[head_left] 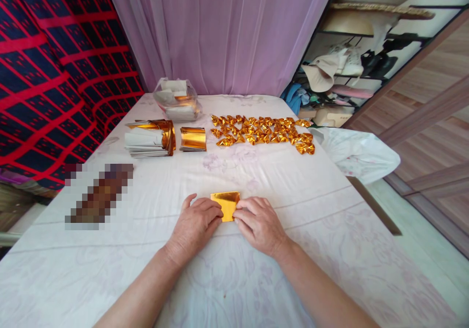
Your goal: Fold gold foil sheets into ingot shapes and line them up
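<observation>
A small folded sheet of gold foil paper lies flat on the white cloth-covered table, near the middle. My left hand presses its left edge with curled fingers. My right hand pinches its right lower edge. Both hands rest on the cloth while they hold the sheet.
Several folded gold pieces lie in rows at the back. A stack of gold-and-white sheets, a curled gold sheet and a clear bag of paper sit back left. A white plastic bag hangs at the right edge.
</observation>
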Available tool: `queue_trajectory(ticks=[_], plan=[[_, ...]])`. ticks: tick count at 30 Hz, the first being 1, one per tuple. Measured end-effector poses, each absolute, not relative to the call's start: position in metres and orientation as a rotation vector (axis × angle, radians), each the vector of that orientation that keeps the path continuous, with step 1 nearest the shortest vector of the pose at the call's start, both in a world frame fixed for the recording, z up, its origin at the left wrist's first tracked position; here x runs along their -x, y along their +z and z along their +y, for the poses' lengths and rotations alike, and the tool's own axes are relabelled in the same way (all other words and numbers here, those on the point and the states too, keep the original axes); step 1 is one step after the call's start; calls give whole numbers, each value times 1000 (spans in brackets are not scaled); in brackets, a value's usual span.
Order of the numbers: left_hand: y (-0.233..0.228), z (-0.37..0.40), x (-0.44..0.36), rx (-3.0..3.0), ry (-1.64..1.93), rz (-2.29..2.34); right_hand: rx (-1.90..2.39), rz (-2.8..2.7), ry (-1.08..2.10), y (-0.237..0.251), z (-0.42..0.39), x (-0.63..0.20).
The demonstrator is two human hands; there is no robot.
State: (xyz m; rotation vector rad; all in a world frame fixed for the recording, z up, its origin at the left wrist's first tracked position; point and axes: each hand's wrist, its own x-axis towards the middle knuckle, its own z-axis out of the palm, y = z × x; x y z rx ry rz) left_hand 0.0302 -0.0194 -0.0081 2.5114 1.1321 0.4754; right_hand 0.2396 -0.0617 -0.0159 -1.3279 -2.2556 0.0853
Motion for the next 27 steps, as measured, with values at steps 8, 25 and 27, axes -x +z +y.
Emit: queue_trajectory(ticks=[8, 25, 27], plan=[[-8, -19, -27, -2473, 468, 1129, 1268, -2247, 223, -24, -60, -240], [-10, -20, -37, -2332, 454, 1240, 1698, -2056, 146, -23, -61, -213], [-11, -20, -35, -2335, 465, 1221, 1690, -2055, 174, -23, -62, -218]])
